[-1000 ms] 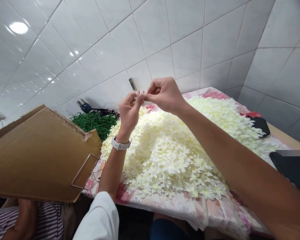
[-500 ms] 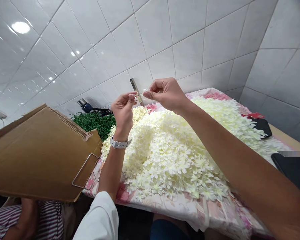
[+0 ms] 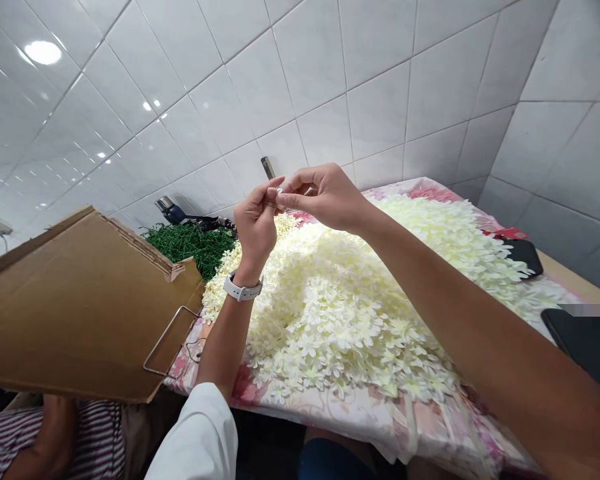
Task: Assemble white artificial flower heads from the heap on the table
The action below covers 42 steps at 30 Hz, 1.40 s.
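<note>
The left hand (image 3: 254,227) and right hand (image 3: 326,199) pinched, nearly closed, a tiny white piece (image 3: 279,191) (exact kind unclear) at twelve o'clock above the pale-cream fabric blossom heap (image 3: 330,320).

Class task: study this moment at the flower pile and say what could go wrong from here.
The tiny white piece pinched between the left hand and right hand might slip, and would be hard to spot against the pile of cream artificial flowers. The wire loop on the tilted cardboard sheet might snag the floral cloth. The black phone at the pile's far edge might get covered.
</note>
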{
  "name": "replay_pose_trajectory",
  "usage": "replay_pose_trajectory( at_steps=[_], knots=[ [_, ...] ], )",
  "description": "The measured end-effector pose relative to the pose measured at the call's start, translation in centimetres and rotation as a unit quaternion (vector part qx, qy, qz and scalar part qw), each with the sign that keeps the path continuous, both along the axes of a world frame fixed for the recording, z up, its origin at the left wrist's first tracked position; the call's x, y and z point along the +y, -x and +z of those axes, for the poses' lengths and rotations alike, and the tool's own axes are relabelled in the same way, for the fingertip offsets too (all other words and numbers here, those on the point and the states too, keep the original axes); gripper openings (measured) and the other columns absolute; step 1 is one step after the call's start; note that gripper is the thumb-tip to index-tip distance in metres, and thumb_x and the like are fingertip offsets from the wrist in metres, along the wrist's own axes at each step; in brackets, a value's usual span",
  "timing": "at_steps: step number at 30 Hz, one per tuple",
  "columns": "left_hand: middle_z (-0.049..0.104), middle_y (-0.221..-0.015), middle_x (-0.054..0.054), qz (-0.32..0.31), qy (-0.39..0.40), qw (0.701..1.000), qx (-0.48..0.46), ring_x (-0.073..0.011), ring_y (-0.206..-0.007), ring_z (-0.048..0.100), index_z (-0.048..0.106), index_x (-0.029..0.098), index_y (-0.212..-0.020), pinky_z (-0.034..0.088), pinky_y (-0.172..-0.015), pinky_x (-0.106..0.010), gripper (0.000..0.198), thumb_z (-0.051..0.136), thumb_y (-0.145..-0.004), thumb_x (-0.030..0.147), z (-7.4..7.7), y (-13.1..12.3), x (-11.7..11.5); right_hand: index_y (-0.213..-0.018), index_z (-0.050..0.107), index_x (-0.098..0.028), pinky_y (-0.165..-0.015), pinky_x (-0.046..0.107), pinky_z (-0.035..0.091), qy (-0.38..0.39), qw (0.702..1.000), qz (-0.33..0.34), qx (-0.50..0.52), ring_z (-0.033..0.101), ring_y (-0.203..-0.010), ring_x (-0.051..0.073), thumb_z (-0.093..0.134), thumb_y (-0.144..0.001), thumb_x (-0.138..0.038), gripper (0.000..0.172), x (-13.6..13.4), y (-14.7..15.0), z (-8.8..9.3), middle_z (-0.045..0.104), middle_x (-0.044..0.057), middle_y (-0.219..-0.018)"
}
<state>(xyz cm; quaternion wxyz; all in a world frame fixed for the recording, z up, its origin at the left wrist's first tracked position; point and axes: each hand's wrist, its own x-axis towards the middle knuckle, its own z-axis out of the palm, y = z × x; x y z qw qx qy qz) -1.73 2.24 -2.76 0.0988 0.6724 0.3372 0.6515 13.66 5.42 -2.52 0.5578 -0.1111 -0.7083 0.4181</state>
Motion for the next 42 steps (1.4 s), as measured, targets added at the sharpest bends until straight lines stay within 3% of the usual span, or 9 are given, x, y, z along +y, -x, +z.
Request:
replay_pose_trajectory(
  at_steps=[4,8,13,18,22,29,37,40,42],
  knots=[
    [0.073,-0.075,0.001,0.018,-0.006,1.000,0.021,-0.0080,-0.062,0.057,0.081,0.028,-0.104,0.052,-0.064,-0.023,0.019,0.065,-0.093,0.025,0.0,0.2,0.2,-0.074,0.071,-0.015,-0.057,0.030,0.047,0.007,1.000,-0.028,0.000,0.060,-0.064,0.012,0.086,-0.074,-0.051,0.038,-0.1,-0.2,0.1,0.071,0.005,-0.072],
    [0.069,-0.072,0.003,0.033,-0.016,0.999,0.026,-0.0088,-0.067,0.058,0.078,0.030,-0.112,0.053,-0.070,-0.023,0.040,0.061,-0.085,0.006,-0.2,0.4,0.5,-0.067,0.066,-0.016,-0.062,0.032,0.050,0.020,0.999,-0.033,0.021,0.060,-0.064,0.012,0.092,-0.069,-0.035,0.032,0.0,-0.3,0.1,0.067,0.002,-0.066],
    [0.065,-0.067,0.005,0.051,-0.034,0.998,0.032,-0.0063,-0.060,0.054,0.077,0.027,-0.112,0.049,-0.063,-0.019,0.047,0.056,-0.082,-0.003,-0.2,0.4,0.5,-0.065,0.064,-0.016,-0.060,0.029,0.048,0.030,0.998,-0.049,0.037,0.059,-0.064,0.012,0.085,-0.073,-0.013,0.022,0.4,-0.2,-0.1,0.064,0.000,-0.064],
    [0.075,-0.077,0.000,0.025,-0.028,0.999,0.016,-0.0068,-0.064,0.068,0.075,0.022,-0.104,0.056,-0.064,-0.020,0.023,0.055,-0.097,0.013,0.1,0.2,0.4,-0.069,0.060,-0.018,-0.054,0.025,0.042,0.033,0.994,-0.077,0.075,0.050,-0.059,0.007,0.075,-0.082,-0.008,0.022,1.2,-0.4,-0.1,0.057,-0.004,-0.064],
    [0.080,-0.085,-0.002,0.009,-0.022,1.000,-0.011,-0.0073,-0.066,0.072,0.073,0.021,-0.099,0.058,-0.063,-0.019,0.009,0.066,-0.095,0.025,0.2,0.5,0.6,-0.073,0.053,-0.021,-0.058,0.026,0.045,0.037,0.991,-0.105,0.071,0.053,-0.059,0.008,0.072,-0.082,-0.002,0.028,1.7,-0.6,-0.1,0.057,-0.005,-0.065],
    [0.079,-0.085,-0.001,0.005,-0.035,0.999,-0.007,-0.0081,-0.068,0.072,0.077,0.023,-0.089,0.060,-0.067,-0.021,0.015,0.075,-0.088,0.038,0.1,0.8,1.0,-0.080,0.054,-0.021,-0.056,0.026,0.039,0.050,0.988,-0.139,0.040,0.047,-0.055,0.008,0.057,-0.078,0.013,0.034,1.3,-0.5,0.1,0.052,-0.008,-0.062],
    [0.065,-0.071,0.001,0.051,-0.088,0.995,0.021,-0.0086,-0.059,0.061,0.069,0.025,-0.105,0.052,-0.060,-0.022,0.027,0.055,-0.100,0.048,0.0,1.1,1.2,-0.087,0.054,-0.024,-0.065,0.029,0.044,-0.037,0.964,-0.260,0.048,0.053,-0.063,0.011,0.067,-0.093,-0.018,0.016,0.9,-0.9,0.6,0.056,-0.004,-0.072],
    [0.074,-0.100,-0.007,0.097,-0.026,0.979,0.180,-0.0175,-0.092,0.071,0.064,0.026,-0.124,0.056,-0.087,-0.033,0.046,0.035,-0.104,0.056,0.3,2.4,1.7,-0.105,0.058,-0.024,-0.079,0.035,0.050,-0.070,0.957,-0.277,-0.048,0.064,-0.081,0.017,0.061,-0.099,-0.030,0.009,0.8,-1.5,0.7,0.067,0.003,-0.089],
    [0.070,-0.129,-0.012,0.161,0.080,0.918,0.353,-0.0287,-0.132,0.059,0.065,0.026,-0.127,0.045,-0.110,-0.048,0.053,0.028,-0.105,0.056,0.7,4.3,2.0,-0.110,0.062,-0.021,-0.090,0.042,0.050,-0.084,0.929,-0.313,-0.177,0.066,-0.098,0.025,0.061,-0.097,-0.025,0.014,1.1,-2.2,0.3,0.070,0.010,-0.107]
  ],
)
